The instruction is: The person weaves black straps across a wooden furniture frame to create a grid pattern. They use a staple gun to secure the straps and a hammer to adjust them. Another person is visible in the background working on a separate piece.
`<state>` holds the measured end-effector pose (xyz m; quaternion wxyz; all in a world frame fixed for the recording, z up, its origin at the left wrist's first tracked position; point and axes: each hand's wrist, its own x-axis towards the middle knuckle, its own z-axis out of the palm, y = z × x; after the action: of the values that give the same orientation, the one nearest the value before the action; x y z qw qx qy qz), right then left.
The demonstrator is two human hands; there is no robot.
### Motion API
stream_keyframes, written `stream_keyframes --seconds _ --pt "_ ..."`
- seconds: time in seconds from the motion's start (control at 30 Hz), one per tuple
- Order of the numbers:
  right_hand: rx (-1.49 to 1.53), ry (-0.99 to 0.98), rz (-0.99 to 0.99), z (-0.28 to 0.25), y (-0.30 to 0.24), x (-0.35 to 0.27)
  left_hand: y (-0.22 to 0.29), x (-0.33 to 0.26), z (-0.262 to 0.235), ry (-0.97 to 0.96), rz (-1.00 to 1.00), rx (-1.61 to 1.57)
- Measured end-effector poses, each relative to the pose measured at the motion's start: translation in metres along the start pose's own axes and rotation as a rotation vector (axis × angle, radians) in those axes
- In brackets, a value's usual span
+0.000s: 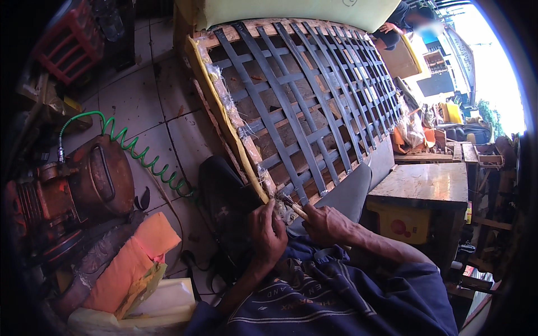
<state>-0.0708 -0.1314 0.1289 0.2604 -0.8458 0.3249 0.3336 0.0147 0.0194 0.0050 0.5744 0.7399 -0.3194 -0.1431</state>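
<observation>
Across my lap leans a wooden seat frame (pixel 253 150) with black webbing straps (pixel 295 119) woven over it. Yellow foam (pixel 228 126) and frayed whitish stuffing (pixel 227 99) line its left edge. At the frame's near corner, my left hand (pixel 268 231) has thumb and fingers pinched together; whatever is between them is too small to make out. My right hand (pixel 327 225) is closed round a tool with a pale wooden handle (pixel 298 211). The tool's dark tip meets the torn material at that corner, close to my left fingertips.
On the left stands a rusty air compressor (pixel 103 176) with a coiled green hose (pixel 137 155). Orange foam pieces (pixel 134 260) lie below it. A wooden-topped table (pixel 423 182) is at right, a red crate (pixel 70 42) at upper left. Another person (pixel 395 25) is at the far right.
</observation>
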Motion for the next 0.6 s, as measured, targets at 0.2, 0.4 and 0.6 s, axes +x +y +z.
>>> stream_keyframes --seconds 0.2,0.4,0.6 --pt "-0.156 -0.342 0.066 -0.068 -0.035 0.024 -0.026 -0.004 0.009 0.01 0.042 0.036" --pt "-0.327 -0.881 0.334 -0.126 -0.109 0.083 -0.029 -0.017 0.01 -0.047 0.106 0.132" --pt "-0.319 -1.385 0.578 -0.115 -0.152 0.172 -0.037 -0.018 0.009 -0.053 0.022 -0.004"
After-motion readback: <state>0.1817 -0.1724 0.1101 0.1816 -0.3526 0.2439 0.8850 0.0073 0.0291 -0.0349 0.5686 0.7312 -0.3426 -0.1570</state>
